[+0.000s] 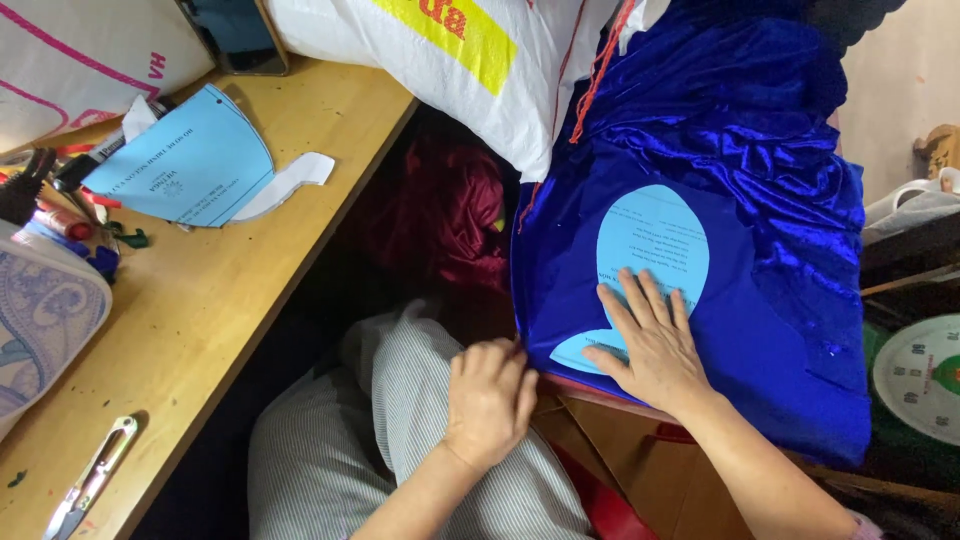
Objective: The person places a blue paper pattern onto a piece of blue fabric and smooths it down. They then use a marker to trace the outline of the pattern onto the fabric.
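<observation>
- Fingers of the right hand [648,345] lie spread and flat on the pale blue paper pattern [650,245], pressing it onto the blue velvet fabric [770,330], right of centre.
- Left hand [488,398], fingers curled together, pinches the fabric's near-left edge.
- Pattern looks placed; no cut or traced line shows yet.
- Thread snips [88,480] lie untouched on the wooden table [230,290], near left.
- Left fingertips are hidden, so the exact grip is unclear.

Small home tailoring workshop, cramped. Wooden worktable [250,270] carrying thread snips [88,480], markers [85,165], blue paper pattern pieces [190,165]. Blue velvet fabric [740,190] piling up beside it, red cloth [440,215] lying underneath, white sack [450,70] leaning overhead, scale dial [925,375] showing at right edge.
</observation>
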